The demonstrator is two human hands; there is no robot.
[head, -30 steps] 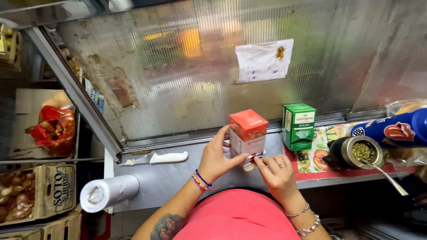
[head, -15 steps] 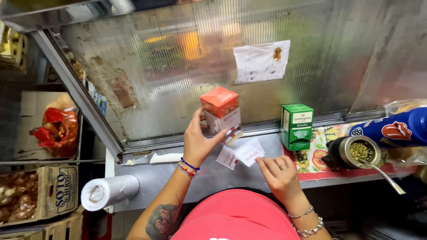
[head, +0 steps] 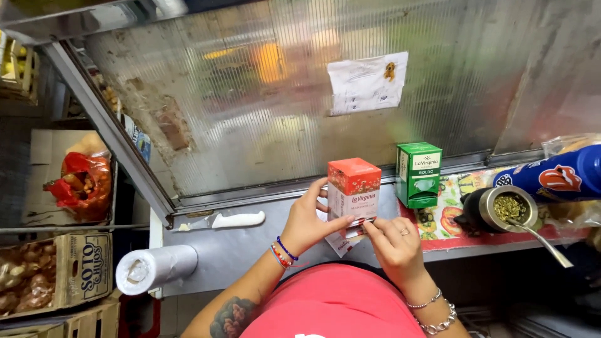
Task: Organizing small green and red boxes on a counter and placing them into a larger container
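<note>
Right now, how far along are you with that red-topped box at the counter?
Done: the red-topped box stands upright on the metal counter, apart from the green box to its right. In hand: the left hand grips its side while the right hand pinches at its bottom front edge, over small paper packets lying beneath. Left: the box looks closed; whether anything has come out is unclear.

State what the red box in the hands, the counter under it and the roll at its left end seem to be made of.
Red box: printed cardboard, slightly glossy, with sharp folded edges. Counter: probably stainless steel, grey with a dull sheen. Roll: likely thin plastic film or bags, milky and translucent.
</note>
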